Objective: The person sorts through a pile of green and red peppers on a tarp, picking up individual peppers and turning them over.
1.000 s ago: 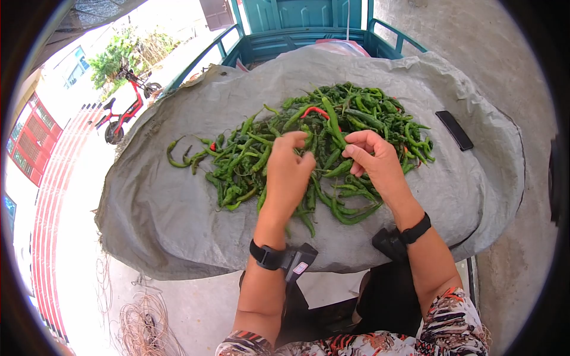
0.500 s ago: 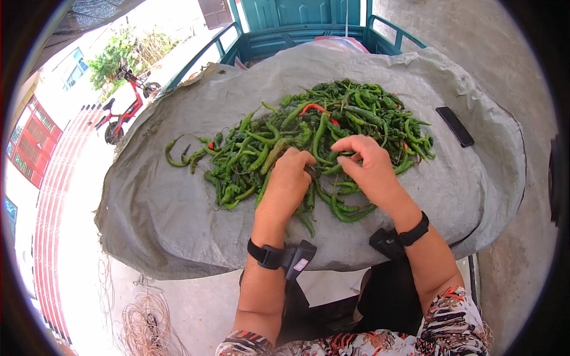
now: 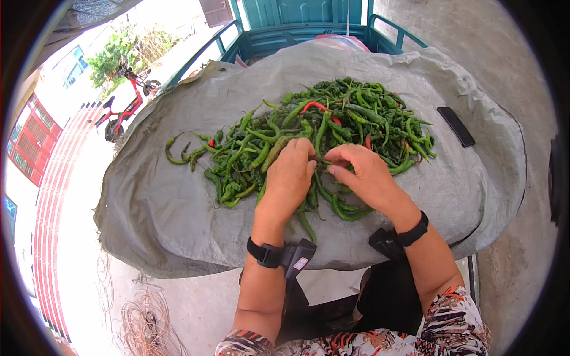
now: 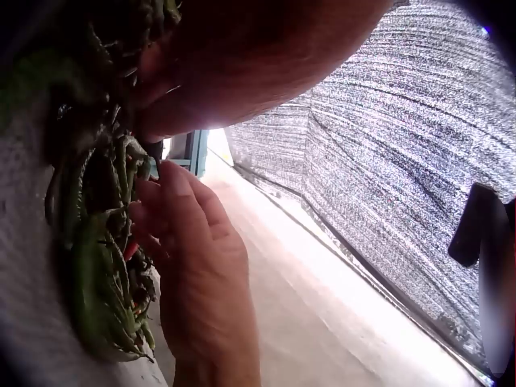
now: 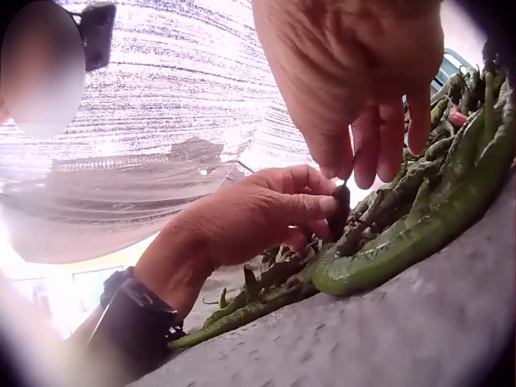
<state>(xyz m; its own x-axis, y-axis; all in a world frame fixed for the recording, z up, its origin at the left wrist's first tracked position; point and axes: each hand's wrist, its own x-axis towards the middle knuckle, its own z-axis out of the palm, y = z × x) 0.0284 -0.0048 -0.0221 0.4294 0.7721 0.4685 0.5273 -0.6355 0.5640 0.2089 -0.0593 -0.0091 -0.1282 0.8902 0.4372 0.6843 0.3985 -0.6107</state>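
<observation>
In the head view my left hand (image 3: 289, 178) and right hand (image 3: 369, 181) meet over the front middle of a heap of chili peppers (image 3: 243, 154). The right wrist view shows a small dark chili pepper (image 5: 342, 211) between them. My left thumb and fingers pinch its body. From above, the right thumb and index finger pinch its thin stem (image 5: 349, 168), while the other right fingers extend loosely. Most of the peppers are long and green, with a few red ones (image 3: 313, 107) among them. A large green chili pepper (image 5: 403, 250) lies just below the hands.
The heap lies on a grey tarp (image 3: 160, 219) with a raised, crumpled rim. A black phone (image 3: 456, 126) rests on its right side. Behind stands a teal cart bed (image 3: 303, 29). A red scooter (image 3: 127, 110) is parked at the left, and tangled wire (image 3: 148, 323) lies on the floor.
A long green chili pepper left the right hand's fingers and lies on the heap. The left hand came down to the heap's front. The right hand moved left to meet it at the dark pepper.
</observation>
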